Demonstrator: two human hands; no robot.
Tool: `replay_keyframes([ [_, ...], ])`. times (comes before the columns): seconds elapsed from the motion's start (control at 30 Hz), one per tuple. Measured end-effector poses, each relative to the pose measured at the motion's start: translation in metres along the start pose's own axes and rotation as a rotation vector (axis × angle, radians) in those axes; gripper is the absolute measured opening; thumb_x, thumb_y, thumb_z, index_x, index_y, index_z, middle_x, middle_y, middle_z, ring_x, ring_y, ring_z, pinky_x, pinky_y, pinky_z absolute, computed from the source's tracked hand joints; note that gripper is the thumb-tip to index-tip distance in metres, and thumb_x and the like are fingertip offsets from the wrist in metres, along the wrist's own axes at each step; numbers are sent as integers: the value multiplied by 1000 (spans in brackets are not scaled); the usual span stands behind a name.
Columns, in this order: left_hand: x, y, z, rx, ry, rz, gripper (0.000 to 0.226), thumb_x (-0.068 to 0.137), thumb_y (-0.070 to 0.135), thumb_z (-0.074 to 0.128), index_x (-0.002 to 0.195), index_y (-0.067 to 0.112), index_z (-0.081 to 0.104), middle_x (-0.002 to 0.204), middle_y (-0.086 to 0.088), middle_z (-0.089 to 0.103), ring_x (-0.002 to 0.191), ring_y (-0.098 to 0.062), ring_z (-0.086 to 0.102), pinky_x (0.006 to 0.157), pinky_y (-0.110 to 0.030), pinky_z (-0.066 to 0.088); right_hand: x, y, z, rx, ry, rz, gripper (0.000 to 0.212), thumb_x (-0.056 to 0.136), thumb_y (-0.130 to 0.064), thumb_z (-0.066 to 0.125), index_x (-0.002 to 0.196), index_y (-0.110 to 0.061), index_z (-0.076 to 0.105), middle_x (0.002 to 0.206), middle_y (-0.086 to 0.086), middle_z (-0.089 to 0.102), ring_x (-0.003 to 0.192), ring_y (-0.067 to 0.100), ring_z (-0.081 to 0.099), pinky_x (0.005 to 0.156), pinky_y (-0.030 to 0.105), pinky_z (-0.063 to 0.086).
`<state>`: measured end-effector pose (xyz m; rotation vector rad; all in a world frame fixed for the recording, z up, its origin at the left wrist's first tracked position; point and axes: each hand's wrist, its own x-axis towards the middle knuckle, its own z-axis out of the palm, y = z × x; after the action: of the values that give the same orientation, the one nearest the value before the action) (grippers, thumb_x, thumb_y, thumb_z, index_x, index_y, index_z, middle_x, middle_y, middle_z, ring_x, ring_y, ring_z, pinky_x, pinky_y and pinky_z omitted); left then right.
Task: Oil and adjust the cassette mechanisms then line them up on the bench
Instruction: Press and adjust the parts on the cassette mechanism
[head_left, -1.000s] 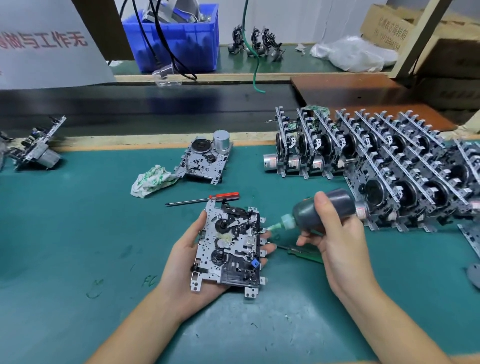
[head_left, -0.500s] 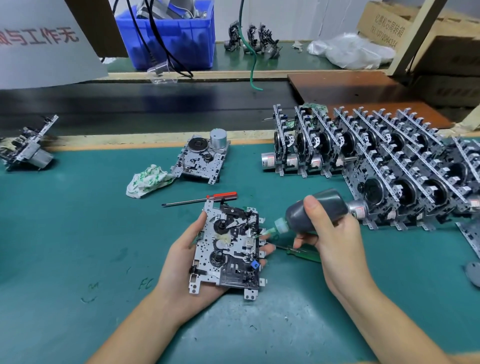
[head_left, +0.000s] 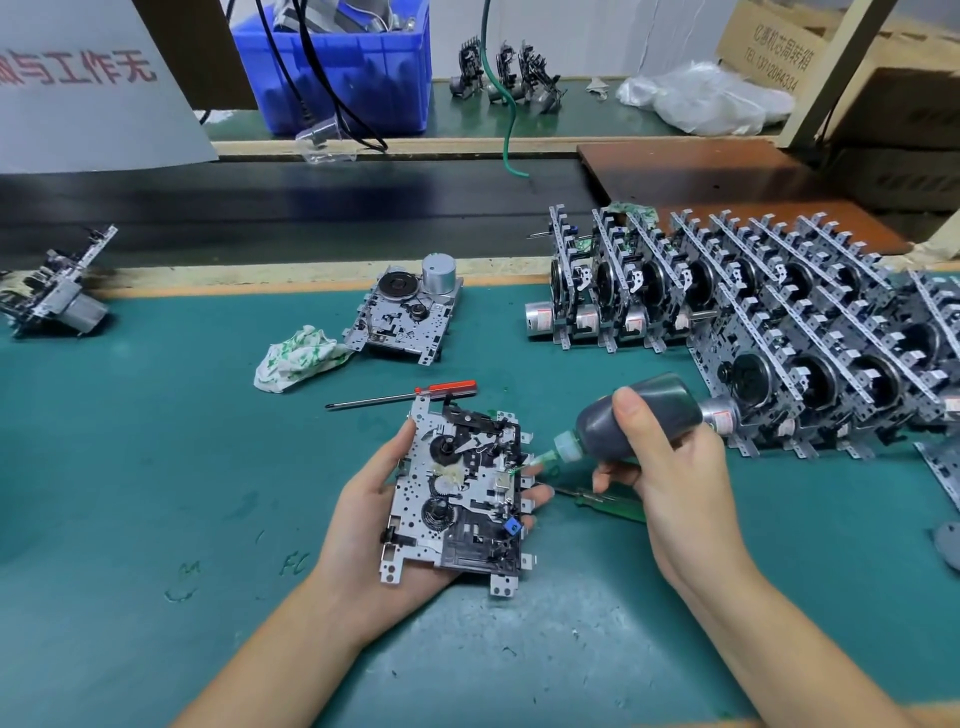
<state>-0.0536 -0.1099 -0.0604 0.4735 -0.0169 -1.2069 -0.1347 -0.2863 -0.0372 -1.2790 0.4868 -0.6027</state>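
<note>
Now, left to right:
Rag (head_left: 297, 357): crumpled on the green counter (head_left: 130, 467), touching a flat mechanism (head_left: 405, 317).
Left hand (head_left: 384, 525): fingers curled under and around the cassette mechanism (head_left: 460, 493), held face-up above the near counter.
Right hand (head_left: 670, 462): clamped on the dark oil bottle (head_left: 636, 415), nozzle at the mechanism's right edge.
Finished row (head_left: 779, 322): upright, far right.

Left hand (head_left: 384, 525) palm-up, fingers curled upward; right hand (head_left: 670, 467) clenched, thumb on top.

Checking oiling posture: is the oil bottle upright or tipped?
Tipped. The oil bottle lies near horizontal in the right hand, nozzle pointing left at the cassette mechanism.
</note>
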Motion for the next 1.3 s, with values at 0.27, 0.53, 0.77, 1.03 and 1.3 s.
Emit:
replay_keyframes([
  [0.27, 0, 0, -1, 13, 47, 9, 70, 80, 52, 58, 123, -3, 60, 134, -30, 50, 121, -48, 50, 103, -59, 37, 2, -2, -3, 10, 9, -11, 40, 52, -46, 73, 78, -16, 67, 72, 0, 71, 65, 12, 67, 51, 23, 53],
  [0.53, 0, 1, -3, 55, 35, 22, 87, 81, 68, 44, 130, -4, 52, 139, -29, 46, 126, -46, 46, 104, -59, 38, 20, 4, -25, -313, 62, -139, 41, 72, -5, 77, 96, -26, 52, 101, -6, 65, 88, -4, 62, 78, 8, 45],
  [0.77, -2, 0, -1, 116, -66, -14, 87, 81, 69, 47, 132, -2, 52, 140, -30, 43, 129, -48, 42, 108, -62, 30, 19, 9, -21, -488, 100, -323, 43, 79, -4, 72, 107, -23, 46, 110, -7, 56, 106, 9, 55, 93, 14, 40],
  [1.03, -15, 16, 2, 271, 18, -229, 87, 72, 72, 61, 123, 2, 62, 127, -25, 58, 116, -40, 57, 99, -49, 45, -11, 0, -32, -1241, -433, -804, 57, 76, -25, 60, 130, -16, 48, 111, -1, 58, 106, 14, 48, 99, 29, 32],
  [1.3, 6, 27, 29, 1067, 463, -280, 86, 41, 101, 39, 113, 56, 53, 132, 9, 57, 127, -8, 44, 113, -49, 25, -18, -4, -45, -1408, -548, -835, 54, 73, -63, 57, 97, -16, 68, 93, -7, 65, 97, 13, 54, 96, 26, 32],
])
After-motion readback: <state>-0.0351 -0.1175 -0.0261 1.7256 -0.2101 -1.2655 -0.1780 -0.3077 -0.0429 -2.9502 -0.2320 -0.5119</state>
